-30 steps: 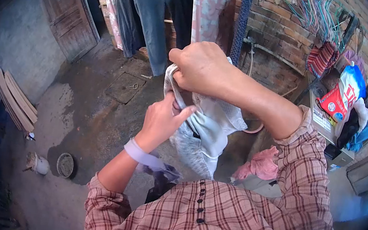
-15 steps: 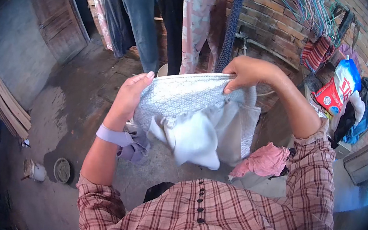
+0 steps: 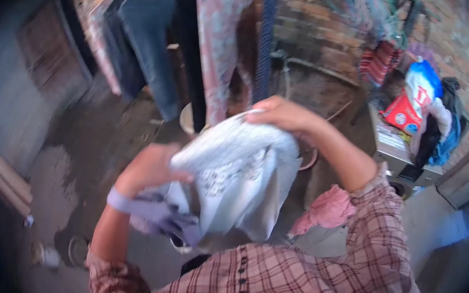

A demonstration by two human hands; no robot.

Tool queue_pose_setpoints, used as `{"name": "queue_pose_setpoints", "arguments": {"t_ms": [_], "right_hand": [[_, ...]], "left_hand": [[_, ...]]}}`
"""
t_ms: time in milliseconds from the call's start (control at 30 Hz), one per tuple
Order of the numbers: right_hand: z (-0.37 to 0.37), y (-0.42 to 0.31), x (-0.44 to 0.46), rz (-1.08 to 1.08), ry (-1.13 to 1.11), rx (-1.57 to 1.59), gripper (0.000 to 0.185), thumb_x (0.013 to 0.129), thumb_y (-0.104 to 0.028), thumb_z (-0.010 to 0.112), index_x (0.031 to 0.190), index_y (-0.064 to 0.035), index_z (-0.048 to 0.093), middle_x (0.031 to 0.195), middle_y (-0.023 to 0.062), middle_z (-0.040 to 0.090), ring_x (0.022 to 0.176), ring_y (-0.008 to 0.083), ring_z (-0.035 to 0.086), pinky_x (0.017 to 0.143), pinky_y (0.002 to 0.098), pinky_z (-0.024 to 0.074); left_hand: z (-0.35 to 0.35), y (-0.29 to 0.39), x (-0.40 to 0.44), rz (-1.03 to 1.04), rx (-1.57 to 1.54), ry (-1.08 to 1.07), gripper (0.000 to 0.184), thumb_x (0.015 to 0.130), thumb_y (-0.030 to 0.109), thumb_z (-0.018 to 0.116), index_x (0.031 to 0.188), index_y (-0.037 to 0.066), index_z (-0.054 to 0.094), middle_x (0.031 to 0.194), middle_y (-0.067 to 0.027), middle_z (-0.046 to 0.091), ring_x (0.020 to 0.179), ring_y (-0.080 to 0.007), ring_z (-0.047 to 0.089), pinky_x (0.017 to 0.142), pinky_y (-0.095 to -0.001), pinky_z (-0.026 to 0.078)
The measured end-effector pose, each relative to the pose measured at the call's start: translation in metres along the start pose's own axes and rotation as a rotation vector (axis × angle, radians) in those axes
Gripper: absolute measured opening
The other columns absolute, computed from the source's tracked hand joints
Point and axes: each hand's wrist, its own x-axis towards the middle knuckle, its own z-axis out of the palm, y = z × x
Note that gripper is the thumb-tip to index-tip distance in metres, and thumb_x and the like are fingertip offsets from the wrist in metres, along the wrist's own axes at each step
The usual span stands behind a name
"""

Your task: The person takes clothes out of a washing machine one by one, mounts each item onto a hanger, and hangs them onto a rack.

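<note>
A white garment (image 3: 236, 177) with grey print hangs in front of me, its upper edge running between my hands. My right hand (image 3: 283, 116) pinches the garment's top right part. My left hand (image 3: 153, 168), blurred by motion, is at the garment's left edge with the thumb over the cloth; its grip is not clear. Around my left wrist sits a lilac band, and a lilac cloth (image 3: 165, 216) hangs from it below. To the right, beside my right sleeve, is a pink cloth (image 3: 327, 210).
Trousers (image 3: 148, 38) hang before the brick wall. A detergent bag (image 3: 415, 97) and clothes rest on a metal-coloured appliance (image 3: 391, 138) at right. Hangers (image 3: 370, 10) hang above. Boards (image 3: 3, 174), a small bucket (image 3: 45, 255) and a bowl (image 3: 78, 250) are on the left.
The garment has been spread between my hands, then tilted so its printed side shows. My left hand has moved left and down. The view has swung, shifting the trousers left.
</note>
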Motion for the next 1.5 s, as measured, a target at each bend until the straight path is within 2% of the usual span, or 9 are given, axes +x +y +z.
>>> {"name": "queue_pose_setpoints", "arguments": {"t_ms": [33, 67, 133, 333, 533, 767, 1000, 1267, 1500], "right_hand": [[-0.002, -0.001, 0.001, -0.134, 0.028, -0.204, 0.034, 0.087, -0.034, 0.064, 0.092, -0.0008, 0.067, 0.083, -0.0006, 0.064, 0.081, 0.007, 0.055, 0.073, 0.0244, 0.0443], [0.0, -0.013, -0.006, -0.156, 0.028, -0.283, 0.034, 0.085, -0.036, 0.066, 0.083, -0.0015, 0.065, 0.074, -0.0004, 0.059, 0.074, 0.0071, 0.051, 0.068, 0.0251, 0.0425], [0.0, -0.008, -0.003, -0.213, 0.058, -0.432, 0.038, 0.081, -0.04, 0.069, 0.077, -0.0022, 0.062, 0.066, 0.0019, 0.053, 0.069, 0.0071, 0.047, 0.063, 0.0261, 0.0409], [-0.035, 0.02, 0.012, -0.31, 0.208, -0.586, 0.028, 0.078, -0.029, 0.07, 0.079, -0.0027, 0.062, 0.069, 0.0071, 0.063, 0.064, 0.0159, 0.059, 0.059, 0.031, 0.0452], [-0.174, 0.01, 0.02, -0.353, 0.952, -0.833, 0.013, 0.077, -0.019, 0.064, 0.08, -0.0068, 0.063, 0.076, 0.0159, 0.064, 0.073, 0.0348, 0.063, 0.065, 0.0421, 0.0495], [-0.333, -0.047, -0.016, -0.343, 1.611, -1.173, 0.014, 0.077, -0.013, 0.061, 0.083, -0.0005, 0.06, 0.088, 0.023, 0.063, 0.085, 0.0392, 0.061, 0.074, 0.0473, 0.0481], [-0.378, -0.053, -0.014, 0.072, 1.504, -1.107, 0.028, 0.081, -0.027, 0.06, 0.091, -0.0007, 0.063, 0.09, 0.0235, 0.062, 0.085, 0.0395, 0.061, 0.076, 0.0467, 0.0496], [-0.372, -0.042, 0.005, 0.091, 1.46, -1.155, 0.031, 0.074, -0.023, 0.069, 0.101, -0.0068, 0.063, 0.103, 0.0221, 0.056, 0.092, 0.0377, 0.061, 0.078, 0.0455, 0.0506], [-0.386, -0.041, 0.01, 0.133, 1.49, -1.194, 0.029, 0.077, -0.021, 0.064, 0.102, -0.0072, 0.062, 0.097, 0.0222, 0.059, 0.09, 0.0384, 0.061, 0.077, 0.046, 0.0504]], "left_hand": [[0.002, 0.004, -0.003, -0.036, -0.103, -0.128, 0.049, 0.068, 0.043, 0.076, 0.089, 0.0, 0.066, 0.08, -0.0234, 0.063, 0.07, -0.0383, 0.059, 0.066, -0.039, 0.048], [0.002, 0.012, -0.006, -0.122, 0.033, -0.226, 0.043, 0.072, 0.042, 0.074, 0.087, 0.002, 0.068, 0.074, -0.0206, 0.063, 0.064, -0.0305, 0.061, 0.065, -0.0374, 0.048], [0.0, 0.034, -0.023, -0.215, -0.376, -0.301, 0.039, 0.079, 0.036, 0.072, 0.095, 0.001, 0.068, 0.075, -0.0085, 0.067, 0.072, -0.0086, 0.055, 0.069, -0.0306, 0.047], [0.023, 0.029, -0.017, -0.313, -1.352, -0.038, 0.04, 0.078, 0.013, 0.07, 0.109, -0.01, 0.058, 0.101, -0.0144, 0.066, 0.085, -0.0213, 0.064, 0.081, -0.0358, 0.05], [0.033, 0.011, 0.022, -0.354, -1.497, 0.23, 0.035, 0.08, 0.011, 0.064, 0.108, -0.008, 0.056, 0.098, -0.0165, 0.065, 0.086, -0.0272, 0.066, 0.081, -0.0387, 0.052], [-0.005, 0.032, 0.055, -0.356, -1.387, 0.341, 0.027, 0.085, 0.013, 0.058, 0.106, -0.004, 0.06, 0.097, -0.0107, 0.065, 0.086, -0.0201, 0.063, 0.078, -0.0328, 0.05], [-0.036, 0.041, 0.096, -0.311, -1.256, 0.277, 0.027, 0.092, 0.017, 0.052, 0.109, -0.003, 0.06, 0.101, -0.0068, 0.064, 0.091, -0.0151, 0.061, 0.08, -0.0277, 0.047], [-0.061, 0.029, 0.125, -0.32, -1.304, 0.197, 0.029, 0.093, 0.019, 0.051, 0.109, -0.003, 0.06, 0.099, -0.0068, 0.064, 0.088, -0.0146, 0.061, 0.077, -0.027, 0.047], [-0.069, 0.0, 0.133, -0.335, -1.21, 0.224, 0.028, 0.092, 0.02, 0.052, 0.107, -0.002, 0.061, 0.097, -0.007, 0.065, 0.085, -0.0155, 0.062, 0.074, -0.0277, 0.048]]}}
